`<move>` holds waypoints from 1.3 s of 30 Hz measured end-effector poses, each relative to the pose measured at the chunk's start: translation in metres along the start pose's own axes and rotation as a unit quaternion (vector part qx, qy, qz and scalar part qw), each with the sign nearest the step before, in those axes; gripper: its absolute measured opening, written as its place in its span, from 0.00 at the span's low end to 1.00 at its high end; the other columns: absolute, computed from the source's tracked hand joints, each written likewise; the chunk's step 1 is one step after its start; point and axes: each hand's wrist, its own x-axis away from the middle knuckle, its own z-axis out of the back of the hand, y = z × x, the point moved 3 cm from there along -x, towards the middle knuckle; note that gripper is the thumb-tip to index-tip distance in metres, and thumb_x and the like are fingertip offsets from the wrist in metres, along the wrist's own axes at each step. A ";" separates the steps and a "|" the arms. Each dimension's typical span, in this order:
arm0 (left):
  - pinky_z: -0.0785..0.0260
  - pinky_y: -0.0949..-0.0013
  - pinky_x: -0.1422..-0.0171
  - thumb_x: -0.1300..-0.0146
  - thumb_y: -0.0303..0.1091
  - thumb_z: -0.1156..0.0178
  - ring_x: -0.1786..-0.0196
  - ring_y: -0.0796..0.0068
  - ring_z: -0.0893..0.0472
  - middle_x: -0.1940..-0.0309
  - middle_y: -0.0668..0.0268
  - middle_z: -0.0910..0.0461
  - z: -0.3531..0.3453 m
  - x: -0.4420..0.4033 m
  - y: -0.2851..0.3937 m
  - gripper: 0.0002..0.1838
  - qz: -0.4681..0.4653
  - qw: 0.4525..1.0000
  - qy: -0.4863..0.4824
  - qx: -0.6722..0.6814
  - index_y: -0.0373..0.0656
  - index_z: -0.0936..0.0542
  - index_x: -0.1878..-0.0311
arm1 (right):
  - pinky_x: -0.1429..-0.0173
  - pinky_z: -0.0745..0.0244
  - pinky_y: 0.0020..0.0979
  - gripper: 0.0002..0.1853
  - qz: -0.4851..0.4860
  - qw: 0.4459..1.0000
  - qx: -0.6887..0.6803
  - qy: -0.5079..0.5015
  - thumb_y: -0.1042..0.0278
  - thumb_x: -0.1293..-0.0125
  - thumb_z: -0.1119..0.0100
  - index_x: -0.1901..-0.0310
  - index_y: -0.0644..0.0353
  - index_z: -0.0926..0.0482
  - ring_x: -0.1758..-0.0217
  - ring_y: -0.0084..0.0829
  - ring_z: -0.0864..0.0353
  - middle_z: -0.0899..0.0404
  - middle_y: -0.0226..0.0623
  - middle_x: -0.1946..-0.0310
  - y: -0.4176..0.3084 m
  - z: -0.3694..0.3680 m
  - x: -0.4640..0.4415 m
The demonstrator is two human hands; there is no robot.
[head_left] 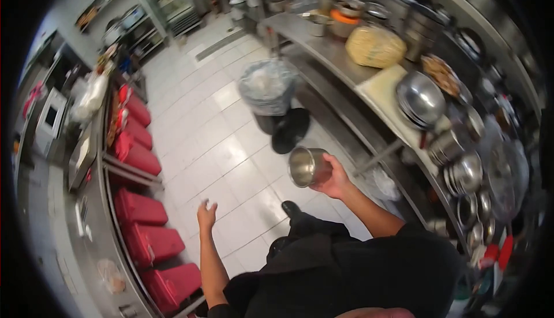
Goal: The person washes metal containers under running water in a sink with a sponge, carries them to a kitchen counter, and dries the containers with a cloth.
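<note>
My right hand (336, 180) grips a round stainless steel container (302, 168) by its side, out in front of my body. Its mouth is tilted toward the left, and the metal inside shows. My left hand (207, 213) hangs over the tiled floor with nothing in it, thumb and fingers apart. Beyond the container stands a trash bin lined with a clear plastic bag (266, 87). A black round lid (291, 130) lies against the bin's near side.
A steel worktable (323, 47) runs along the right, carrying steel bowls (424, 96), a cutting board (384, 87) and a yellowish bagged bundle (376, 47). Red lidded bins (151, 243) line the left beneath a steel counter (101, 249). White floor tiles (196, 116) lie between.
</note>
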 end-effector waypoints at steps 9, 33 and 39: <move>0.31 0.51 0.54 0.42 0.51 0.49 0.58 0.52 0.20 0.63 0.54 0.19 -0.025 0.305 -0.271 0.21 0.372 0.878 -0.197 -0.227 0.42 0.18 0.67 | 0.38 0.41 0.47 0.36 -0.126 0.956 0.215 -0.155 0.35 0.46 0.46 0.41 0.49 0.33 0.41 0.39 0.31 0.29 0.39 0.44 0.013 -0.214 -0.173; 0.30 0.68 0.58 0.31 0.40 0.49 0.60 0.77 0.25 0.61 0.66 0.22 -0.010 -0.171 0.193 0.13 0.026 0.854 -0.214 0.473 0.40 0.24 0.57 | 0.47 0.28 0.34 0.25 0.324 0.742 0.576 0.110 0.55 0.40 0.39 0.47 0.65 0.25 0.57 0.35 0.20 0.18 0.42 0.60 -0.107 -0.223 -0.097; 0.32 0.62 0.66 0.36 0.40 0.45 0.67 0.72 0.25 0.70 0.63 0.21 -0.069 -0.152 0.160 0.13 0.063 0.933 -0.178 0.306 0.38 0.24 0.66 | 0.63 0.26 0.28 0.09 0.616 0.363 0.411 0.566 0.68 0.38 0.44 0.59 0.59 0.18 0.69 0.24 0.21 0.17 0.36 0.69 -0.305 -0.081 0.273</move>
